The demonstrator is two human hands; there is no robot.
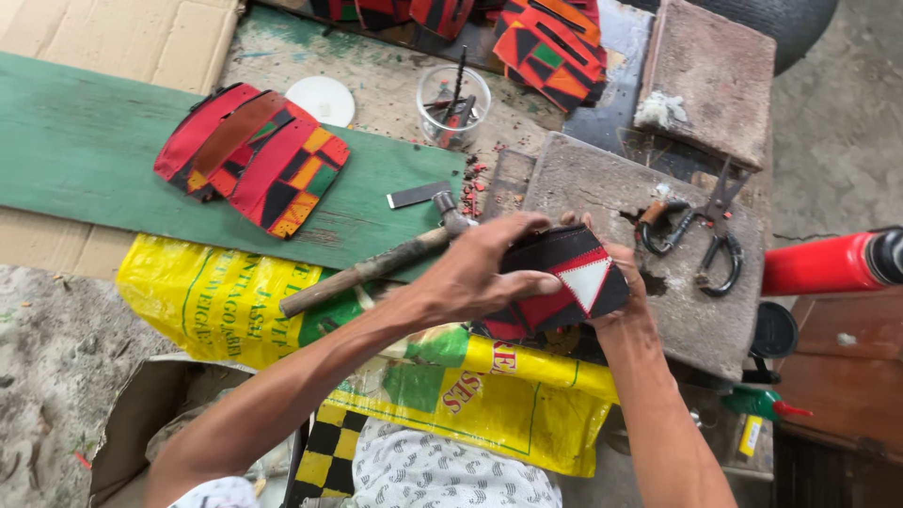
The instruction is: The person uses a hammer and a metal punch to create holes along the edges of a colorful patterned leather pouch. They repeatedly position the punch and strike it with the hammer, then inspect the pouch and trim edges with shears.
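Patchwork leather piece (555,287) | held over near edge of stone slab (677,310) | left hand (475,273) pinching top, right hand (625,282) cupping beneath | likely light, pliable; grip edges.

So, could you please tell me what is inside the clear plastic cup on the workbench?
The clear plastic cup holds a thin dark rod standing tilted above the rim, plus small dark and reddish bits at the bottom. What those bits are is too small to tell.
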